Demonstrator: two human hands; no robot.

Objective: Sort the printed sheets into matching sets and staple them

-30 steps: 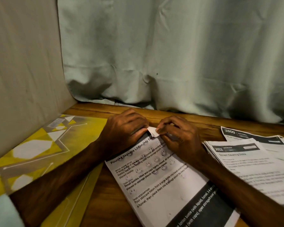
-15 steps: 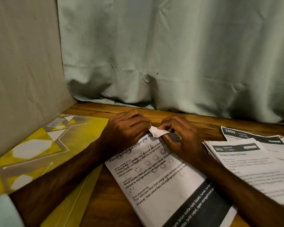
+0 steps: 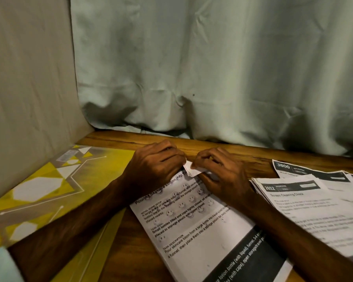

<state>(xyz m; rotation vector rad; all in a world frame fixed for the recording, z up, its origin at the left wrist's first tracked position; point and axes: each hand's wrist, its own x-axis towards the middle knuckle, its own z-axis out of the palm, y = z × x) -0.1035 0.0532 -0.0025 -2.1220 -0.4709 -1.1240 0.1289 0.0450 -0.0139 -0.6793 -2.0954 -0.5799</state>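
A stack of printed sheets headed "Pouring Skincare Lotion" (image 3: 200, 226) lies askew on the wooden table (image 3: 232, 155) in front of me. Its far corner (image 3: 193, 169) is folded up. My left hand (image 3: 155, 167) rests curled on the stack's top edge and pinches that corner. My right hand (image 3: 220, 176) pinches the same folded corner from the other side. A second stack numbered 2652, "Screen Cleaning Check" (image 3: 306, 208), lies to the right, overlapping a sheet numbered 3800 (image 3: 306, 169). No stapler shows.
A yellow and grey patterned folder (image 3: 49, 192) lies on the left of the table, against a beige panel (image 3: 29, 88). A pale green curtain (image 3: 212, 68) hangs along the table's far edge.
The folded corner has been bent further over between my fingers, and my right hand has shifted slightly along it. The stacks have stayed put.
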